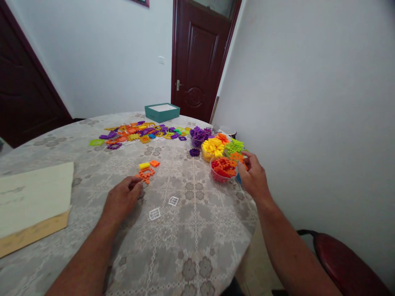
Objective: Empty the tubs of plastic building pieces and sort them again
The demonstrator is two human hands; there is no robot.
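Pinches flat orange plastic lattice [236, 158] in right hand [255, 176], by right edge of tabletop [173, 246]! Rests left hand [122, 198] at openwork orange plastic frame [145, 177], well inside that edge; can't tell if gripping.

With our left hand [120, 198] we reach the flat orange plastic lattice piece [145, 175] at its near edge; on the right, our right hand [254, 176] holds an orange openwork plastic piece [236, 158] beside a clear round tub [219, 177] of red pieces.
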